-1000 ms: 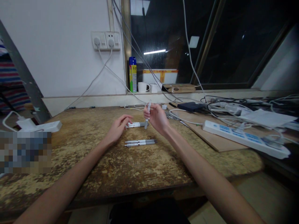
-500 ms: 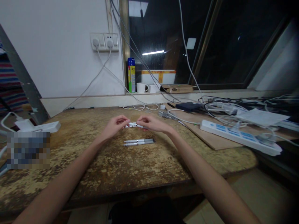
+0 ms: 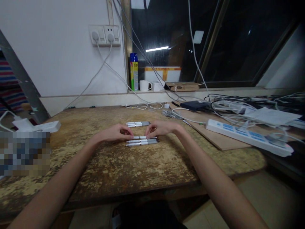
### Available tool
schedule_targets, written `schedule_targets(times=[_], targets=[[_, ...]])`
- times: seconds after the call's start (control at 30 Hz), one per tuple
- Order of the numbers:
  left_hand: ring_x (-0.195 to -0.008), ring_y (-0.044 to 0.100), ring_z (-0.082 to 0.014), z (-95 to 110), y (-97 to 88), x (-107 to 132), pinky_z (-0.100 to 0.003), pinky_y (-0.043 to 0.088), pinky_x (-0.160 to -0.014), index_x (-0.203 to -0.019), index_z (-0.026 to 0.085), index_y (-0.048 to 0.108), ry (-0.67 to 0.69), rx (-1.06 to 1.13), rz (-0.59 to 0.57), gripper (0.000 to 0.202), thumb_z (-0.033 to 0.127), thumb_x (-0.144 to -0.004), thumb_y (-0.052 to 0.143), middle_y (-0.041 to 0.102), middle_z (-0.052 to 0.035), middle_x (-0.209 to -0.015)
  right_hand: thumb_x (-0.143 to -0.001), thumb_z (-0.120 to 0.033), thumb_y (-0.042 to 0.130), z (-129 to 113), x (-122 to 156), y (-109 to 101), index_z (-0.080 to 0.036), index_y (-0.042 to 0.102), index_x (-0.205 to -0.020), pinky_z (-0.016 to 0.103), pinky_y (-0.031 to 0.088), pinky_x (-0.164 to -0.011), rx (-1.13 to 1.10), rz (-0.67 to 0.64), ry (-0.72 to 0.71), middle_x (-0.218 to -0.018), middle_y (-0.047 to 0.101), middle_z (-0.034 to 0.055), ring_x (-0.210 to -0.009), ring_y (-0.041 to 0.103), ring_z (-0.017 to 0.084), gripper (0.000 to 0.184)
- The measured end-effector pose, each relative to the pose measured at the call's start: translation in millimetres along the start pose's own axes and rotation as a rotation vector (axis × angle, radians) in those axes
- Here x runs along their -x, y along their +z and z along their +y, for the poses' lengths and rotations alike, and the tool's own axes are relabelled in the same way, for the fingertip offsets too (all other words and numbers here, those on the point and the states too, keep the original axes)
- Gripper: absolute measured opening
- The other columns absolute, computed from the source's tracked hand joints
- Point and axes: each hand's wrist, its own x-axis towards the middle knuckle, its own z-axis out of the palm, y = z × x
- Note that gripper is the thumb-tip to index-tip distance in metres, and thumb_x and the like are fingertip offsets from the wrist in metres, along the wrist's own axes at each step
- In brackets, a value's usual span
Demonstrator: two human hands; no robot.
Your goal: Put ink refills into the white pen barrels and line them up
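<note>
A white and grey pen (image 3: pixel 139 137) lies crosswise between my two hands. My left hand (image 3: pixel 118 132) pinches its left end, and my right hand (image 3: pixel 160 128) pinches its right end, so both tips are hidden by fingers. Just on the near side, close against it, are two similar pens (image 3: pixel 141 143) lying side by side on the worn wooden table (image 3: pixel 119 171). Farther off, beyond my hands, a small group of pens (image 3: pixel 137 124) of the same kind lies parallel, partly near my right fingers.
A white power strip (image 3: pixel 247 136) and a brown board (image 3: pixel 221 144) lie to the right, among tangled cables (image 3: pixel 228 103). Another white power strip (image 3: pixel 47 126) is at the left. A spray can (image 3: pixel 134 73) and a white mug (image 3: pixel 144 85) stand on the sill.
Both hands have moved toward me, bringing one pen from the far group to beside the two near pens. The far group now shows uncovered. The view has shifted slightly.
</note>
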Motion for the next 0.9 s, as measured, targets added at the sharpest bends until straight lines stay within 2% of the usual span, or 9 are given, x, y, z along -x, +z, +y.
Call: schedule_targets(times=[0.1, 0.2, 0.27, 0.37, 0.43, 0.5, 0.7, 0.9], targets=[[-0.067, 0.059, -0.0154, 1, 1.3, 0, -0.024, 0.040, -0.058, -0.092, 0.021, 0.080, 0.003, -0.013, -0.006, 0.032, 0.050, -0.081, 0.071, 0.071, -0.0032, -0.077, -0.071, -0.040, 0.082, 3, 1, -1, -0.019, 0.081, -0.086, 0.026, 0.049, -0.070, 0.000, -0.013, 0.005, -0.084, 0.077, 0.0036, -0.076, 0.065, 0.017, 0.025], [-0.067, 0.058, -0.0161, 1, 1.8, 0, -0.025, 0.040, -0.060, -0.094, 0.022, 0.080, 0.000, -0.044, -0.010, 0.033, 0.050, -0.082, 0.069, 0.072, -0.0032, -0.078, -0.080, -0.041, 0.074, 7, -1, -3, -0.019, 0.080, -0.087, 0.027, 0.047, -0.068, 0.025, 0.029, 0.001, -0.082, 0.075, 0.0030, -0.074, 0.063, 0.016, 0.024], [-0.069, 0.059, -0.0163, 2, 1.7, 0, -0.025, 0.040, -0.061, -0.095, 0.022, 0.080, -0.004, -0.058, -0.009, 0.033, 0.050, -0.083, 0.069, 0.073, -0.0034, -0.080, -0.086, -0.040, 0.065, 10, -3, -5, -0.017, 0.078, -0.085, 0.026, 0.044, -0.064, 0.062, 0.141, 0.001, -0.075, 0.071, 0.0022, -0.068, 0.059, 0.015, 0.026], [-0.071, 0.059, -0.0167, 3, 2.0, 1, -0.025, 0.041, -0.062, -0.093, 0.022, 0.080, -0.019, -0.055, -0.003, 0.034, 0.052, -0.084, 0.066, 0.074, -0.0034, -0.083, -0.090, -0.033, 0.060, 13, -6, -6, -0.015, 0.075, -0.080, 0.026, 0.038, -0.060, 0.192, 0.390, 0.033, -0.069, 0.067, 0.0016, -0.062, 0.053, 0.013, 0.025], [-0.073, 0.060, -0.0177, 3, 3.2, 0, -0.026, 0.041, -0.063, -0.093, 0.022, 0.080, -0.011, -0.059, 0.032, 0.036, 0.053, -0.086, 0.064, 0.074, -0.0032, -0.084, -0.089, -0.029, 0.061, 14, -8, -6, -0.015, 0.075, -0.083, 0.027, 0.037, -0.062, 0.293, 0.530, 0.052, -0.074, 0.069, 0.0033, -0.065, 0.055, 0.015, 0.020], [-0.076, 0.061, -0.0192, 1, 5.0, -2, -0.027, 0.043, -0.066, -0.096, 0.022, 0.079, 0.012, -0.078, 0.110, 0.038, 0.053, -0.088, 0.060, 0.073, -0.0037, -0.085, -0.088, -0.024, 0.062, 16, -10, -3, -0.015, 0.074, -0.090, 0.027, 0.039, -0.065, 0.370, 0.610, 0.049, -0.083, 0.072, 0.0058, -0.072, 0.059, 0.016, 0.015], [-0.076, 0.058, -0.0197, -8, 6.3, -6, -0.030, 0.045, -0.072, -0.101, 0.021, 0.076, 0.085, -0.315, 0.397, 0.034, 0.043, -0.094, 0.053, 0.068, -0.0057, -0.091, -0.086, -0.016, 0.063, 22, -13, 4, -0.017, 0.073, -0.100, 0.029, 0.044, -0.077, 0.485, 0.609, 0.015, -0.098, 0.073, 0.0091, -0.087, 0.063, 0.020, 0.017], [-0.079, 0.058, -0.0185, -10, 1.8, -8, -0.030, 0.047, -0.076, -0.100, 0.021, 0.075, 0.145, -0.387, 0.486, 0.031, 0.033, -0.097, 0.046, 0.065, -0.0065, -0.100, -0.086, -0.016, 0.065, 25, -17, 6, -0.016, 0.073, -0.102, 0.028, 0.044, -0.073, 0.468, 0.587, 0.017, -0.094, 0.072, 0.0076, -0.082, 0.062, 0.019, 0.019]])
